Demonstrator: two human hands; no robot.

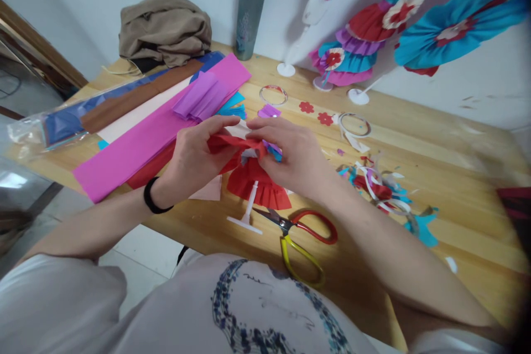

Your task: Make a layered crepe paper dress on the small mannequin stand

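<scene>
The left hand (pixel 193 157) and right hand (pixel 292 157) both pinch a gathered strip of red paper (pixel 238 145) above the red pleated skirt (pixel 259 185). From the skirt, the scissors (pixel 285 225) lie at five o'clock, blades partly open, on the table (pixel 357 287).

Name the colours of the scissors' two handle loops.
One loop is red, the other yellow; the head view shows both.

Each hand (pixel 194 157) grips the red pleated paper (pixel 238 146) above the table (pixel 415 133).
</scene>
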